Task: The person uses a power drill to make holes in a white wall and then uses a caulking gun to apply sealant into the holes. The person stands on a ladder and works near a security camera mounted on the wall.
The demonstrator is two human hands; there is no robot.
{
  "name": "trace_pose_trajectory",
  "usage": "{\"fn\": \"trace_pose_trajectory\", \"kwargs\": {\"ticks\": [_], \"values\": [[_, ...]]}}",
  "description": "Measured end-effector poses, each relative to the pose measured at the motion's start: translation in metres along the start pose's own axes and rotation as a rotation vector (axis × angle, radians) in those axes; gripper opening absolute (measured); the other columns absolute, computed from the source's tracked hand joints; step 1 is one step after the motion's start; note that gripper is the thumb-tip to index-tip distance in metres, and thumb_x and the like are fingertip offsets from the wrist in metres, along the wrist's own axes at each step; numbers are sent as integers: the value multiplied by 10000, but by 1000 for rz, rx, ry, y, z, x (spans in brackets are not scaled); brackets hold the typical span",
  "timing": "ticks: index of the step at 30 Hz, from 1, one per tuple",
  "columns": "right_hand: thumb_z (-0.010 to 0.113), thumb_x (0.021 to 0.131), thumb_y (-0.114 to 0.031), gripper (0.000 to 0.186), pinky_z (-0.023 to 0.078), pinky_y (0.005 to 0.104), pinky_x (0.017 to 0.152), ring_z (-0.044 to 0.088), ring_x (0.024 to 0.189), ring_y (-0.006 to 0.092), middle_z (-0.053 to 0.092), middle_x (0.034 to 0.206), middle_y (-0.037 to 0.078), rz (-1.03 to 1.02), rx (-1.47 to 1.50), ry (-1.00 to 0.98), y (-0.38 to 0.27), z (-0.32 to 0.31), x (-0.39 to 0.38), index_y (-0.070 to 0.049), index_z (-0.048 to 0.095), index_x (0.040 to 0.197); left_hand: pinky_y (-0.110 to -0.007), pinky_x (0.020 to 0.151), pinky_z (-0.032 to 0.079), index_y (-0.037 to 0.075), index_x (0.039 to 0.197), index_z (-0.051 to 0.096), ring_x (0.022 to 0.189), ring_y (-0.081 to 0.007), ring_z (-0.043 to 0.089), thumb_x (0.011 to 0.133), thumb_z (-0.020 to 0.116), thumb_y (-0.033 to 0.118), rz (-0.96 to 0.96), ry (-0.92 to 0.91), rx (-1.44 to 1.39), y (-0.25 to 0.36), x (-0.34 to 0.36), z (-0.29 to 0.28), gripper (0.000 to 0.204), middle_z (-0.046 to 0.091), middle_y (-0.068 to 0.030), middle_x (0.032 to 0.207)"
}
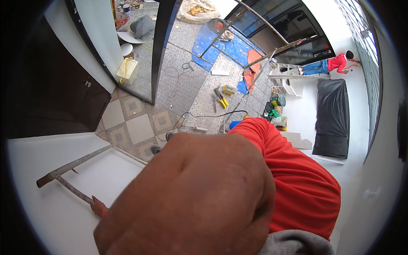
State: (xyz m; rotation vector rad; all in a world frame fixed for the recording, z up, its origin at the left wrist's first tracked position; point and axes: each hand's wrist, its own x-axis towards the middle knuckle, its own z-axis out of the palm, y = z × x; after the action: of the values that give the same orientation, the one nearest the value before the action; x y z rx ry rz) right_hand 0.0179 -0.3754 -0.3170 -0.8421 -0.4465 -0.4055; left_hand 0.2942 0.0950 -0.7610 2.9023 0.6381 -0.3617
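Note:
My left hand (98, 207) is closed around a paint-spattered metal scaffold tube (75, 190) beside the white wall at lower left. That tube joins a thicker one with a rusty open end. Very close up, a large blurred hand (191, 191), which appears to be my right hand, fills the lower middle. Its fingers do not show, so I cannot tell whether it holds anything. Behind it lies red trouser cloth (293, 178) over a leg, with grey cloth at the lower edge. Dark shoes (155, 149) partly show beside the big hand.
Below, yellow-handled cutters (222, 98), a cable (212, 114) and a blue sheet (208, 40) lie on the tiled floor. Metal scaffold bars (272, 54) cross overhead of it. At right, a person in red (338, 63) is near a ladder (293, 71). A dark door (51, 85) stands left.

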Motion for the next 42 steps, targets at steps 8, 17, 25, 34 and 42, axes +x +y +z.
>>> {"fn": "trace_pose_trajectory", "kwargs": {"ticks": [8, 17, 25, 34, 42], "values": [[662, 1000, -180, 224, 504, 268, 565, 661, 747, 155, 677, 890, 126, -193, 302, -76, 7, 10, -7, 33, 695, 938, -504, 1001, 513, -97, 1268, 624, 1165, -445, 640, 932, 536, 674, 7, -6, 23, 4, -6, -2, 845, 655, -282, 1279], [637, 1020, -170, 230, 537, 317, 615, 685, 806, 221, 691, 940, 180, -225, 287, -295, 9, -11, -15, 38, 719, 968, -497, 990, 524, -109, 1277, 612, 1157, -447, 645, 944, 550, 643, 115, -11, -104, 9, -17, -9, 825, 656, -295, 1269], [612, 1030, -206, 280, 514, 337, 610, 648, 742, 223, 668, 863, 138, -336, 372, -147, 11, 19, -14, 51, 684, 949, -497, 992, 526, -101, 1254, 627, 1142, -441, 655, 935, 545, 662, 61, 17, 21, 7, -8, -8, 831, 666, -285, 1257], [672, 984, -104, 167, 502, 278, 549, 640, 697, 131, 681, 886, 112, -361, 384, -438, -26, 11, -18, -9, 692, 849, -502, 1001, 520, -96, 1259, 632, 1147, -444, 652, 930, 539, 670, 128, -49, -33, 12, -18, -11, 839, 668, -273, 1265], [647, 969, -19, 49, 539, 294, 723, 670, 875, 141, 685, 1027, 110, -32, 272, 242, -27, 3, -26, 25, 628, 973, -488, 921, 549, -72, 1117, 689, 979, -392, 711, 919, 552, 673, -2, -58, -98, 12, -18, -12, 782, 746, -213, 1023]]}}
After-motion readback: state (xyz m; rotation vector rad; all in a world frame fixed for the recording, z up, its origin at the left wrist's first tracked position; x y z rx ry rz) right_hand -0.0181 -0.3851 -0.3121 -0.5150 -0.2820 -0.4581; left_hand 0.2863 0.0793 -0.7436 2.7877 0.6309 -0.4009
